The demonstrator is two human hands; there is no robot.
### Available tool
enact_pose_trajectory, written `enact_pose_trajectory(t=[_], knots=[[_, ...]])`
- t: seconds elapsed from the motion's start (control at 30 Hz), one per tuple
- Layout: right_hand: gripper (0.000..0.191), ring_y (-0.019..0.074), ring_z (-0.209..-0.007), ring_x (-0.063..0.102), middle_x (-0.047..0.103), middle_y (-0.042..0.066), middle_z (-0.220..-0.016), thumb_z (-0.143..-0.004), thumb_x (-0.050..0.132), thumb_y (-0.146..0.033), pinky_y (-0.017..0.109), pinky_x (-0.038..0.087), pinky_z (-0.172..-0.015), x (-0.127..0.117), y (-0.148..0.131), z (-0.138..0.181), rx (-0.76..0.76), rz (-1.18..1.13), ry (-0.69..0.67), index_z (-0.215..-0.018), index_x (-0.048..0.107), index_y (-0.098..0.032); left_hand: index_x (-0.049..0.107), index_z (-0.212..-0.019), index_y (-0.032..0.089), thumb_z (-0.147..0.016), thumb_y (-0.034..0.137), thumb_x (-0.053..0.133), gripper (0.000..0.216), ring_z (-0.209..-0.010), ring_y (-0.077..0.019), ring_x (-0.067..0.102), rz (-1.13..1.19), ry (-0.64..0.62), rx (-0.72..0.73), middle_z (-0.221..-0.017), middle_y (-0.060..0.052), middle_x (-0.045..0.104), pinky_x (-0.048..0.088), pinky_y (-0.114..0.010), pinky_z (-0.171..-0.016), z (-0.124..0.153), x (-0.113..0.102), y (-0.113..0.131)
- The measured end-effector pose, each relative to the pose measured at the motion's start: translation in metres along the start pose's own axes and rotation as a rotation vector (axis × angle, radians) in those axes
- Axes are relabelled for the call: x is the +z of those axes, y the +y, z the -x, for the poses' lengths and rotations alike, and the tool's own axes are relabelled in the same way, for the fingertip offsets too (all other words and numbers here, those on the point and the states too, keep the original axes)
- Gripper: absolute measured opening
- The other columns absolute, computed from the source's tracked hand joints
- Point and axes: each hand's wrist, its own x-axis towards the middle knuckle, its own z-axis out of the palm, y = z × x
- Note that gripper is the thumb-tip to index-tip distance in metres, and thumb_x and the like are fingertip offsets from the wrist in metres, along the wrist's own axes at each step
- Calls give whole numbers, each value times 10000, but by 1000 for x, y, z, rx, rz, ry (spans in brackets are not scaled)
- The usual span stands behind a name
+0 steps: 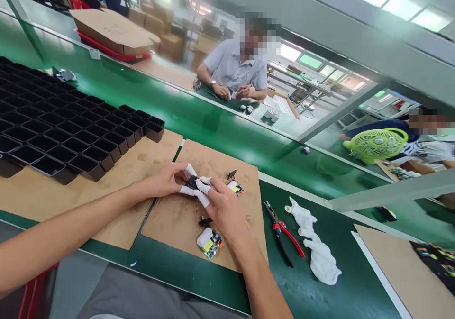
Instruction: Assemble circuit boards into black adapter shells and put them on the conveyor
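Note:
My left hand (167, 180) and my right hand (221, 205) meet over a brown cardboard sheet (177, 224), fingertips in white finger cots. Together they pinch a small black part (192, 182) between them. Beside my right hand lies a small circuit board (236, 187) with a white component, with a small black piece (232, 174) just above it. Nearer to me lies a second small circuit board (209, 243) and another black piece (205, 222).
A black compartment tray (53, 129) sits at the left on cardboard. Red-handled pliers (283, 231) and white gloves (314, 243) lie to the right on the green bench. Across the green belt (177, 110) a person works; a green fan (375, 144) stands further right.

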Motion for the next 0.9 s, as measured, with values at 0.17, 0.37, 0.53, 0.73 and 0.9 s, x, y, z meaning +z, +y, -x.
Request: enact_pose_trajectory(t=[0.17, 0.37, 0.53, 0.73, 0.9], knots=[[193, 243, -1137, 807, 819, 100, -1249, -1123, 674, -272, 407, 660, -974, -1, 0, 1, -45, -100, 65, -1186, 856, -289, 788, -985, 194, -746, 397, 1014, 386, -932, -225, 781, -23, -3, 12, -980, -43, 851, 622, -326, -850, 2, -1, 11], [390, 251, -1297, 781, 784, 101, -1416, -1131, 645, -186, 435, 659, -1062, -7, -8, 3, -150, -64, 108, -1455, 767, -365, 806, -1069, 195, -800, 368, 972, 361, -1008, -237, 782, -43, 35, 31, -1045, -51, 851, 600, -319, -872, 8, -3, 22], [331, 263, -1133, 835, 808, 114, -1227, -1119, 673, -198, 382, 706, -910, 1, 14, 7, -266, 118, 38, -1417, 778, -296, 769, -957, 200, -750, 376, 978, 343, -937, -237, 802, -7, -18, 21, -982, -40, 859, 642, -347, -889, 2, -1, 8], [358, 272, -1098, 817, 779, 113, -1191, -1097, 647, -127, 391, 697, -872, 0, 24, 13, -310, 177, 39, -1383, 781, -295, 789, -984, 197, -759, 366, 991, 347, -941, -239, 802, -13, -6, 27, -995, -44, 862, 650, -367, -921, 1, -3, 10], [312, 256, -990, 764, 735, 96, -1061, -1079, 594, -49, 378, 639, -801, -2, 18, 14, -276, 224, 38, -1174, 806, -256, 818, -1055, 198, -773, 325, 987, 352, -1016, -255, 799, -14, 27, 26, -1049, -60, 861, 639, -362, -932, 3, -7, 10]])
